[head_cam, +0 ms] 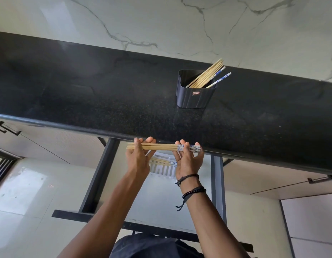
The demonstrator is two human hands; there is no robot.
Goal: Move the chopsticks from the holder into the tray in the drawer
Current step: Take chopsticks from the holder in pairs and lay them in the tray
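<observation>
Countertop edge (pixel 68 127) overhangs tray (pixel 164 171) below held chopsticks (pixel 161 147); holder (pixel 196 98) stands beyond.

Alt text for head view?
Left hand and right hand hold a bundle of chopsticks level over the white tray in the drawer, where a few chopsticks lie; more chopsticks lean in the black holder on the counter.

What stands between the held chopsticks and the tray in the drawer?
Nothing visible. The left hand and right hand hold the bundle level over the white tray, where a few chopsticks already lie; the hands hide part of it.
</observation>
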